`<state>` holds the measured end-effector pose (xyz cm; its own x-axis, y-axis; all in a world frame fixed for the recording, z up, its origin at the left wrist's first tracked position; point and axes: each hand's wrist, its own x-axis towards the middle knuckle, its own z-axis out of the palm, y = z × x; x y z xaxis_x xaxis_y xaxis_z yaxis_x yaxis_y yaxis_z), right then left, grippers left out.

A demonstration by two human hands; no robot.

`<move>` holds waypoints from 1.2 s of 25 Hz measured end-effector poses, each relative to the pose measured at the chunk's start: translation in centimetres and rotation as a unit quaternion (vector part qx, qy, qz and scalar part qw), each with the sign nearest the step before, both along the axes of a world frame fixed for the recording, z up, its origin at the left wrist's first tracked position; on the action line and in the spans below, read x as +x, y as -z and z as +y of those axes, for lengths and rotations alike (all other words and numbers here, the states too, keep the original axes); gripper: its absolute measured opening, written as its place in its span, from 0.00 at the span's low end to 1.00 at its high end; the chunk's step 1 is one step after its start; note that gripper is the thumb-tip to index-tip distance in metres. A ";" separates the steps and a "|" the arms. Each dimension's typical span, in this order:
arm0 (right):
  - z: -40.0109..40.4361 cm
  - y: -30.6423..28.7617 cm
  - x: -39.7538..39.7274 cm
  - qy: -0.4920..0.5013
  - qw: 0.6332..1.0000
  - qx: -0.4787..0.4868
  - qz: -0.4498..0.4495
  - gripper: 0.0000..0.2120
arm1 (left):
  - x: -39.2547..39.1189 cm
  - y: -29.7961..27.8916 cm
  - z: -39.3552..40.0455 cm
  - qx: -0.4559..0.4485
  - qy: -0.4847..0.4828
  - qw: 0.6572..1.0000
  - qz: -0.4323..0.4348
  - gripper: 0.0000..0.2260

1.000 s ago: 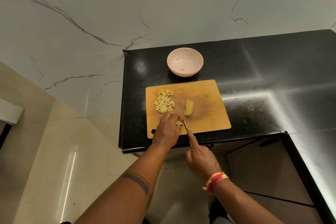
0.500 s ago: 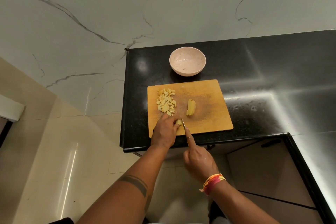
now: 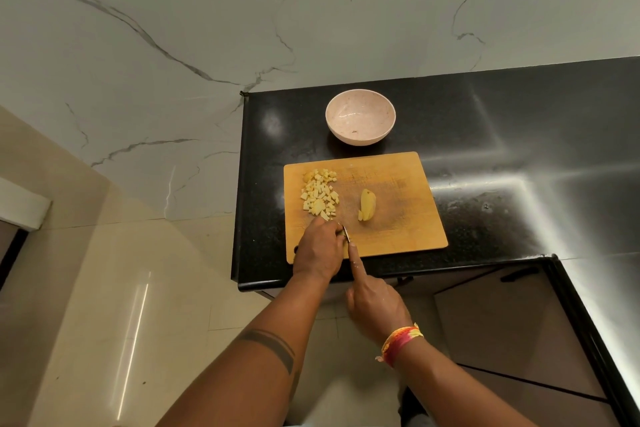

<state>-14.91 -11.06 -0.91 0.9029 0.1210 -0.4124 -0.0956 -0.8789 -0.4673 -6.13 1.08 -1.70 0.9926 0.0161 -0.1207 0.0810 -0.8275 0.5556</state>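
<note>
Vegetable piece: pale yellow and almost wholly hidden under the left fingertips, at the lower left of the board, just below frame centre. Its long axis cannot be told.
Counter: glossy black, filling the right half of the frame.
Cutting board: wooden, on the counter's lower left corner.
Left hand: fingers curled down, pinning the piece to the board.
Right hand: lower right of the left hand, wrapped round the knife handle, index finger stretched up the spine.
Bowl: pale pink, above the board and apart from it.
Diced pile: small pale cubes at the board's upper left, just above the left knuckles.
Uncut wedge: mid-board, long axis up the frame, right of the blade and apart from it.
Knife: only a sliver of blade shows, pointing up the frame, against the piece and just right of the left fingertips. The next cut likely lands close beside them.
</note>
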 end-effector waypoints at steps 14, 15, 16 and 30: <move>0.0 -0.5 -0.9 0.015 1.000 0.013 -0.014 0.40 | -0.5 0.2 0.9 -0.030 -0.005 1.000 -0.004 0.12; 0.1 -0.5 -0.7 0.012 1.000 0.012 -0.013 0.40 | -0.5 0.2 0.8 -0.024 -0.008 1.000 -0.005 0.11; 0.3 -0.4 -0.6 0.010 1.000 0.011 -0.012 0.40 | -0.5 0.2 0.8 -0.021 -0.012 1.000 -0.005 0.10; 0.0 -0.8 -0.9 -0.008 1.000 -0.001 0.016 0.38 | -0.6 0.4 0.3 -0.008 -0.024 1.000 -0.009 0.07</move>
